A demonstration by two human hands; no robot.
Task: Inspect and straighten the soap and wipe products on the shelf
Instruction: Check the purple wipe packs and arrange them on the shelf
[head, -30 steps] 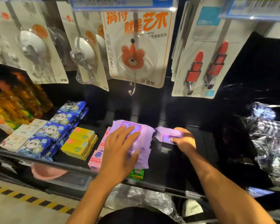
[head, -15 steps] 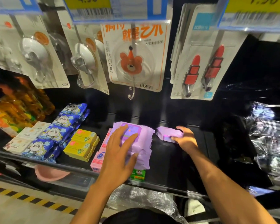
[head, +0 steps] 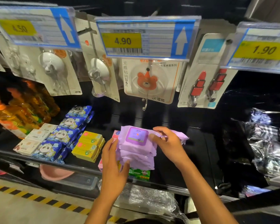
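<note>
**Wipes stack: both hands on, squaring it up**

Left hand (head: 113, 168): fingers run up the left side of the stack (head: 136, 153) and the thumb presses its front edge, so the near-left corner is pinched between them.

Right hand (head: 168, 144): fingers are curled over a separate purple pack (head: 182, 137) at the stack's upper right. The pack's far end sticks out past the knuckles. I can't tell if it's already resting on the stack or just touching it.

Handling (my read):
- Soft film pouches. They're light and squashy, with no rigid edges except the lid (head: 137, 136) on the top one.
- The film looks slick, and the layers are already fanned out at the front, so expect sliding if it's pushed from one side only.
- Best hold is flat palms on opposite sides, pressing inward. Don't pinch the crimped ends, since they just fold.
- Low damage risk. The main risk is the stack toppling off whatever is underneath.

Position: the stack sits between the hands at the front of the shelf (head: 176, 160). It's perched on a pink box (head: 100, 165) and a green box (head: 140, 174), which makes an uneven base.

Just left of it are the yellow boxes (head: 89, 143), then the blue packs (head: 61, 135). Both are clear of the hands. The shelf to the right of the right hand is bare and dark.
</note>
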